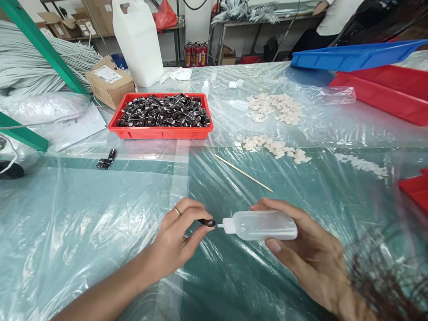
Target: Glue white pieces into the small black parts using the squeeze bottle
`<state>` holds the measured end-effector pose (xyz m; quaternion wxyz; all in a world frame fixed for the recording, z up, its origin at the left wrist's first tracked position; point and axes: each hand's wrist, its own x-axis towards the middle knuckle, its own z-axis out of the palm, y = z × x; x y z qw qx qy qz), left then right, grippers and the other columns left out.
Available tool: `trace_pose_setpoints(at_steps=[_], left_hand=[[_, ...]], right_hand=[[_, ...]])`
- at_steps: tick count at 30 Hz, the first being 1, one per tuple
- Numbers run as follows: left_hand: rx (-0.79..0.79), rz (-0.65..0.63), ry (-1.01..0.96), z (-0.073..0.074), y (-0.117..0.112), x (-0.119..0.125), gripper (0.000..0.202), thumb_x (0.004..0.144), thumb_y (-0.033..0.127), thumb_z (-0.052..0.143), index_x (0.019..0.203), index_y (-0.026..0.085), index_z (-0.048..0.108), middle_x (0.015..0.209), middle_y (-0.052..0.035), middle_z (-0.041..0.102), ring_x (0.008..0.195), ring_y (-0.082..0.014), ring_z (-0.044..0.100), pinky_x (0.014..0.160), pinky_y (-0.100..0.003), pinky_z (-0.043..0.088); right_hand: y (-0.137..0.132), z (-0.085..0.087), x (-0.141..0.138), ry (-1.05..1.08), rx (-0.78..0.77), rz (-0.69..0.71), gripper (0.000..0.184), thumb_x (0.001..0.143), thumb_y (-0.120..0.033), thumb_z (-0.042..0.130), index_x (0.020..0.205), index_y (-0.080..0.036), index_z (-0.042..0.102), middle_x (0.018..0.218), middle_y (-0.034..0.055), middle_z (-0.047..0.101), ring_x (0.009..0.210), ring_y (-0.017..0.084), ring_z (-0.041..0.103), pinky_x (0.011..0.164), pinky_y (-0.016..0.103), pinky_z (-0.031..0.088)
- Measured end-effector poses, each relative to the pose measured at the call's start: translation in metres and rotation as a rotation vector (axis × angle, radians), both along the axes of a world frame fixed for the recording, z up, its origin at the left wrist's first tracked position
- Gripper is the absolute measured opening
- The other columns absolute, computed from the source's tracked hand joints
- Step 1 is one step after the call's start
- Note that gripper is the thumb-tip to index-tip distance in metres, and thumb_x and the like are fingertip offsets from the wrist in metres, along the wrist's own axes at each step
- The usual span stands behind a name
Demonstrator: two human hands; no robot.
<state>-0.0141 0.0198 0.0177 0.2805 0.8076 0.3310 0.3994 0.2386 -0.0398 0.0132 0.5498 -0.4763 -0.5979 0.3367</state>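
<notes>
Between thumb and fingers, my left hand [179, 234] pinches a small dark oval piece [207, 222], its open-looking end facing right. My right hand [310, 249] is wrapped round a translucent squeeze bottle [265, 225] lying sideways. The bottle's thin white nozzle [222, 225] points left, very close to the dark piece; whether they touch I cannot tell. Beyond the hands, a thin wooden stick [245, 173] lies slanted on the plastic sheet. A red tray [160, 133] holds many similar dark pieces [163, 110]. A few more dark pieces [106, 161] lie to its left front.
Pale flat pieces [274, 147] lie scattered right of centre, with more pale pieces [289, 109] behind. A white jug [138, 44] and a cardboard box [110, 81] stand back left. Blue tray [354, 58] and red tray [388, 91] are stacked at right. A person [337, 18] is behind.
</notes>
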Motion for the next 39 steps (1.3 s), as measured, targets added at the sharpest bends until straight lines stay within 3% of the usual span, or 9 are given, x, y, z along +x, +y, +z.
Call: trace_pose_setpoints(at_steps=[9,17,24,30,39], left_hand=[[0.051,0.015,0.025,0.004,0.000,0.000,0.009,0.100,0.023,0.062,0.109,0.025,0.061,0.098,-0.0010,0.061,0.083,-0.0152,0.063,0.074,-0.028,0.054],[0.080,-0.014,0.076,0.006,-0.001,0.000,0.007,0.102,0.023,0.059,0.110,0.023,0.059,0.098,-0.0012,0.060,0.084,-0.0140,0.061,0.073,-0.026,0.054],[0.099,-0.024,0.080,0.007,-0.002,0.000,0.007,0.104,0.024,0.055,0.110,0.022,0.059,0.098,-0.0016,0.059,0.083,-0.0139,0.061,0.073,-0.027,0.054],[0.115,-0.039,0.087,0.008,-0.003,0.000,0.008,0.103,0.021,0.056,0.111,0.021,0.058,0.098,-0.0025,0.059,0.084,-0.0146,0.061,0.074,-0.028,0.055],[0.118,-0.083,0.130,0.010,-0.003,-0.002,0.011,0.102,0.018,0.059,0.112,0.021,0.056,0.099,-0.0032,0.060,0.084,-0.0141,0.061,0.074,-0.028,0.056]], right_hand=[[-0.010,-0.007,-0.005,-0.173,0.081,-0.002,0.067,0.097,-0.014,0.079,0.153,-0.051,0.073,0.125,0.0054,0.085,0.117,0.021,0.083,0.085,0.023,0.075],[-0.014,-0.003,0.000,-0.471,0.322,0.028,0.099,0.091,-0.006,0.076,0.176,-0.050,0.051,0.127,0.0090,0.080,0.112,0.028,0.081,0.081,0.037,0.077],[-0.015,-0.001,0.001,-0.513,0.356,0.049,0.099,0.092,-0.001,0.071,0.178,-0.045,0.050,0.129,0.0108,0.079,0.110,0.028,0.082,0.074,0.036,0.076],[-0.021,0.000,0.003,-0.558,0.286,0.032,0.103,0.095,-0.005,0.065,0.181,-0.057,0.039,0.130,0.0061,0.079,0.107,0.032,0.086,0.073,0.046,0.079],[-0.023,-0.006,0.004,-0.541,0.271,0.011,0.107,0.092,-0.012,0.069,0.181,-0.061,0.035,0.132,0.0039,0.081,0.109,0.032,0.087,0.074,0.047,0.080]])
